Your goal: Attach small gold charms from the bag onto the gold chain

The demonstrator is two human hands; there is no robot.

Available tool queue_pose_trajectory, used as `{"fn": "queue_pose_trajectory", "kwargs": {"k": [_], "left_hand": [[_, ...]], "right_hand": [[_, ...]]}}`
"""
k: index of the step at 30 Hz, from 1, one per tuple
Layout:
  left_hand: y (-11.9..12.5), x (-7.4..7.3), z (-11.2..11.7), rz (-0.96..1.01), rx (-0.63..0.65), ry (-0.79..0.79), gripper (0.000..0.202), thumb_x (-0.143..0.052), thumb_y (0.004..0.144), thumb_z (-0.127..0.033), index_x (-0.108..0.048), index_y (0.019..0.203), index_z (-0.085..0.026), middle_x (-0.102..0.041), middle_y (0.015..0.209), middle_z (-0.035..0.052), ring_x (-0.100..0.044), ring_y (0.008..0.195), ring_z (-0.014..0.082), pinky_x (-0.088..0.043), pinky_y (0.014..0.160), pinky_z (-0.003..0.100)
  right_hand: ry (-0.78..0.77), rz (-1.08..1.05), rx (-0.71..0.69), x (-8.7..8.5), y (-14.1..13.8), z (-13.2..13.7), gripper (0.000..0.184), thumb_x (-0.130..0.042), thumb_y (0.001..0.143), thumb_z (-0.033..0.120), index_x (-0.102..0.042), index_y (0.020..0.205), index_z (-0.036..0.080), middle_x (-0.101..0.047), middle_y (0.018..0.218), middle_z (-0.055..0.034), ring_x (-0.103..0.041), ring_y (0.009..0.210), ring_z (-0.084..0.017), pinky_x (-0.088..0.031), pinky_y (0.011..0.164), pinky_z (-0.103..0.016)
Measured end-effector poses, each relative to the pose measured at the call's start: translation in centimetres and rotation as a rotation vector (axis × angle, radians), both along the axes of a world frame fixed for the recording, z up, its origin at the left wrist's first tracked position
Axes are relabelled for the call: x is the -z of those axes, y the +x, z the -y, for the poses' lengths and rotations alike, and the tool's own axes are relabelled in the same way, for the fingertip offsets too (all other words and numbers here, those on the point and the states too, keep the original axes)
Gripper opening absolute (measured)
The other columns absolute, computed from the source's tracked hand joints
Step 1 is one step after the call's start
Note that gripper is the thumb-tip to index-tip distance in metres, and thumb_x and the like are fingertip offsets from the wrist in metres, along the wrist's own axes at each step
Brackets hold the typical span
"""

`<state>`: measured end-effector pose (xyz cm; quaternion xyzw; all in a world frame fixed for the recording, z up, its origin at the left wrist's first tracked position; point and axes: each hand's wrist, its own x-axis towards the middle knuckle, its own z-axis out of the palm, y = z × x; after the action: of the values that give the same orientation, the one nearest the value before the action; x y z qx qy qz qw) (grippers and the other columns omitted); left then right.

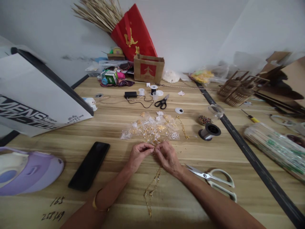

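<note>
My left hand (139,156) is closed in a pinch at the middle of the table, its fingertips almost touching those of the other hand. What it pinches is too small to make out. My right hand (168,157) is also closed, thumb and index finger together. A thin gold chain (152,192) with small ornaments runs up under this hand and lies in a loop toward me; its upper end is hidden. Just beyond the fingers lie small clear bags (156,125) with gold and silver beads and charms. A short gold chain (183,127) lies to their right.
White-handled scissors (214,178) lie beside my right forearm, a black phone (89,166) left. Right of the beads stand a wire spool (209,132) and a bead jar (205,119). Black scissors (162,101) lie behind. A white box (38,95) stands left.
</note>
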<state>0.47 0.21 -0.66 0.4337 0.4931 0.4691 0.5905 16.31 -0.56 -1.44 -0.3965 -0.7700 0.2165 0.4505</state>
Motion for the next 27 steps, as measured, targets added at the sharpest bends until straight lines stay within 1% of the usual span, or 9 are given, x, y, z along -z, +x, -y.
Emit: {"fn": "queue_pose_trajectory", "kwargs": {"k": [9, 17, 27], "left_hand": [[-0.04, -0.03, 0.08, 0.0, 0.022, -0.005, 0.012, -0.074, 0.059, -0.018, -0.072, 0.07, -0.016, -0.072, 0.07, 0.0018, -0.062, 0.068, 0.0142, -0.048, 0.069, 0.024], [-0.14, 0.19, 0.0, 0.0, 0.041, 0.008, 0.011, -0.074, 0.06, -0.02, -0.072, 0.07, -0.015, -0.07, 0.068, 0.001, -0.06, 0.065, 0.0136, -0.047, 0.067, 0.024], [-0.05, -0.17, 0.0, -0.016, 0.016, 0.014, 0.011, -0.073, 0.061, -0.024, -0.069, 0.064, -0.014, -0.066, 0.061, -0.0001, -0.057, 0.061, 0.0129, -0.045, 0.063, 0.023]], "right_hand": [[-0.021, 0.008, 0.014, -0.12, 0.02, 0.06, 0.007, -0.048, 0.088, 0.018, -0.052, 0.082, 0.019, -0.056, 0.074, -0.0033, -0.051, 0.071, -0.017, -0.04, 0.069, -0.032], [-0.021, -0.011, -0.003, 0.18, 0.07, -0.01, 0.007, -0.048, 0.088, 0.019, -0.053, 0.083, 0.019, -0.057, 0.075, -0.0035, -0.051, 0.072, -0.017, -0.041, 0.069, -0.032], [-0.018, -0.019, -0.015, -0.02, 0.09, -0.01, 0.009, -0.049, 0.089, 0.022, -0.058, 0.086, 0.02, -0.06, 0.075, -0.004, -0.054, 0.073, -0.018, -0.043, 0.07, -0.033]]}}
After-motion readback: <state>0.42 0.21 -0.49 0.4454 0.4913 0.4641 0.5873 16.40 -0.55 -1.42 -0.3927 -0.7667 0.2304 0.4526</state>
